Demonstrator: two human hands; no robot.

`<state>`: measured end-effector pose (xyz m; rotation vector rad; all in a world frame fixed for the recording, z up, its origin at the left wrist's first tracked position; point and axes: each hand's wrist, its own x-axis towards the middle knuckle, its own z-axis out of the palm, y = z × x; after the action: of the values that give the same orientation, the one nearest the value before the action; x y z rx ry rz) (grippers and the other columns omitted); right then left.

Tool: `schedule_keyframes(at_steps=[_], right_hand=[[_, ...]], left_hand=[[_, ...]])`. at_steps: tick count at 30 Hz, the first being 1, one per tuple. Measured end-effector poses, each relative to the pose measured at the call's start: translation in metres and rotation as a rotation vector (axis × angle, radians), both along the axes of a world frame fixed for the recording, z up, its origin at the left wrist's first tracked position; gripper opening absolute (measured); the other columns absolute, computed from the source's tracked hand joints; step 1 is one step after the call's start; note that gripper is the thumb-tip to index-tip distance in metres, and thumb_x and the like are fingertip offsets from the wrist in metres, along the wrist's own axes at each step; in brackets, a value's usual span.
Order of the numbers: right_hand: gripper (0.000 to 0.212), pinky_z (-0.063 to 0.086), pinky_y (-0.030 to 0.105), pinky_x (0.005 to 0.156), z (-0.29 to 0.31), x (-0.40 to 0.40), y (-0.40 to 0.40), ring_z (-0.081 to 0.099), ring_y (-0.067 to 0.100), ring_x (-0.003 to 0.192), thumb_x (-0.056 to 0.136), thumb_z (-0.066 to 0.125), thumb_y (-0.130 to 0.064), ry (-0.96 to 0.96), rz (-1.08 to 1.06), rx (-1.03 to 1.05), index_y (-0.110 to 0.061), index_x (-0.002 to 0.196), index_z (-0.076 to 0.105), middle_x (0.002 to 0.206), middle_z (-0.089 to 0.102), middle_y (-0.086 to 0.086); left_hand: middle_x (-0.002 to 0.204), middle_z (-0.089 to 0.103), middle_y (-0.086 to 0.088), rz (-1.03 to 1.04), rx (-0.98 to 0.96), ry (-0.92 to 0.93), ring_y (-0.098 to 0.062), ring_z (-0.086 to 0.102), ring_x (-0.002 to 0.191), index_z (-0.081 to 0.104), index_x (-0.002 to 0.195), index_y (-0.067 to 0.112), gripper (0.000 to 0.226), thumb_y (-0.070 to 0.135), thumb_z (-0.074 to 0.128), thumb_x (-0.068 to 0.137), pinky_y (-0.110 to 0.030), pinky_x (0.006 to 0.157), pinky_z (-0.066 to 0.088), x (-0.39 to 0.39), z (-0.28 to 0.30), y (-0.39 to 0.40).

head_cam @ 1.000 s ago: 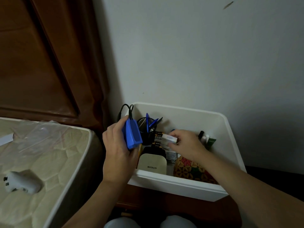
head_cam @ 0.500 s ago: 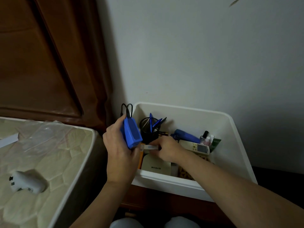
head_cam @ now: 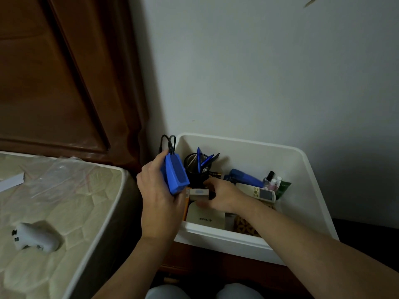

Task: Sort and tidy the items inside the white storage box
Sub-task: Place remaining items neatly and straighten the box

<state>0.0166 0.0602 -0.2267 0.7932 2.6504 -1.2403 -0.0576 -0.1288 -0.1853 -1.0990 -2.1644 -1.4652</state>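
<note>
The white storage box (head_cam: pixel 311 175) stands against the wall on a dark wooden stand. My left hand (head_cam: pixel 157 197) grips a blue rectangular device (head_cam: pixel 176 174) with black cable loops over the box's left rim. My right hand (head_cam: pixel 224 196) reaches into the box and pinches a small white flat item (head_cam: pixel 197 192) near its left side. Inside are a black mesh pen cup (head_cam: pixel 195 167) with blue pens, a beige boxy device (head_cam: pixel 205 217), a white remote (head_cam: pixel 257 191), a blue tube (head_cam: pixel 243 179), small bottles (head_cam: pixel 272 182) and a patterned object (head_cam: pixel 245 227).
A mattress (head_cam: pixel 64 212) lies to the left with a clear plastic bag (head_cam: pixel 54 175) and a white controller (head_cam: pixel 35 238) on it. A brown wooden headboard (head_cam: pixel 54 83) rises behind it. My knees (head_cam: pixel 203 292) show at the bottom edge.
My right hand carried the small white item from the box's middle to its left side, beside my left hand. That uncovered the remote and blue tube. My left hand stayed put.
</note>
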Motion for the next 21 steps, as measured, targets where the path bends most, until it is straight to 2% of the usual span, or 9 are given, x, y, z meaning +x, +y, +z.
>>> schedule_keyframes(at_steps=[2,4,8,11,14,16,18,21], right_hand=[[0.047,0.054,0.029,0.092,0.004,0.003,0.002,0.064,0.008,0.111,0.087,0.078,-0.053,0.007,-0.003,-0.003,-0.036,0.129,0.063,0.121,0.068,-0.014],[0.051,0.053,0.03,0.095,0.011,0.009,0.005,0.063,0.009,0.113,0.09,0.072,-0.057,-0.003,-0.031,0.019,-0.032,0.134,0.062,0.124,0.066,-0.014],[0.05,0.05,0.022,0.094,0.03,0.033,0.015,0.062,0.009,0.112,0.098,0.068,-0.037,0.001,-0.073,0.059,-0.021,0.145,0.058,0.131,0.066,-0.005],[0.038,0.047,0.01,0.079,0.052,0.055,0.021,0.063,-0.002,0.099,0.099,0.068,-0.028,0.038,-0.079,0.049,-0.025,0.136,0.064,0.115,0.067,-0.014],[0.027,0.047,0.01,0.074,0.076,0.073,0.021,0.065,-0.002,0.095,0.097,0.07,-0.027,0.088,-0.092,0.051,-0.032,0.123,0.071,0.11,0.068,-0.016],[0.022,0.047,0.008,0.07,0.087,0.079,0.016,0.066,-0.003,0.092,0.096,0.07,-0.027,0.113,-0.086,0.063,-0.033,0.117,0.073,0.108,0.069,-0.017],[0.021,0.048,0.008,0.071,0.092,0.082,0.008,0.065,-0.004,0.091,0.096,0.07,-0.026,0.123,-0.079,0.074,-0.034,0.115,0.073,0.107,0.068,-0.017],[0.026,0.049,0.011,0.08,0.086,0.078,-0.005,0.065,0.0,0.1,0.095,0.07,-0.019,0.117,-0.078,0.104,-0.032,0.118,0.07,0.107,0.066,-0.019]], left_hand=[[0.128,0.035,0.03,0.007,-0.004,0.003,-0.006,0.044,0.117,0.025,0.151,0.049,0.093,0.008,0.075,0.084,-0.016,0.101,0.038,-0.001,-0.001,0.0],[0.129,0.038,0.023,0.01,-0.008,0.002,-0.007,0.044,0.116,0.031,0.152,0.043,0.091,0.005,0.077,0.083,-0.023,0.1,0.041,-0.001,-0.001,0.001],[0.129,0.039,0.032,-0.04,0.049,-0.083,-0.009,0.047,0.117,0.028,0.146,0.055,0.095,-0.001,0.074,0.083,-0.025,0.099,0.042,-0.001,0.005,-0.003],[0.132,0.038,0.034,-0.077,0.069,-0.076,-0.01,0.048,0.119,0.028,0.145,0.056,0.096,-0.003,0.074,0.085,-0.024,0.101,0.042,0.001,0.015,-0.01],[0.133,0.039,0.033,-0.092,0.083,-0.052,-0.009,0.049,0.119,0.029,0.145,0.056,0.092,0.001,0.073,0.086,-0.013,0.103,0.038,0.007,0.031,-0.014],[0.133,0.038,0.033,-0.091,0.083,-0.033,-0.007,0.048,0.119,0.027,0.146,0.057,0.093,0.002,0.072,0.086,-0.011,0.102,0.038,0.013,0.043,-0.017],[0.132,0.037,0.034,-0.081,0.075,-0.017,-0.005,0.047,0.118,0.024,0.146,0.058,0.096,0.002,0.072,0.084,-0.011,0.101,0.038,0.017,0.05,-0.019],[0.131,0.036,0.037,-0.042,0.058,-0.03,-0.001,0.045,0.117,0.022,0.144,0.062,0.1,0.001,0.073,0.084,-0.014,0.097,0.039,0.023,0.052,-0.022]])
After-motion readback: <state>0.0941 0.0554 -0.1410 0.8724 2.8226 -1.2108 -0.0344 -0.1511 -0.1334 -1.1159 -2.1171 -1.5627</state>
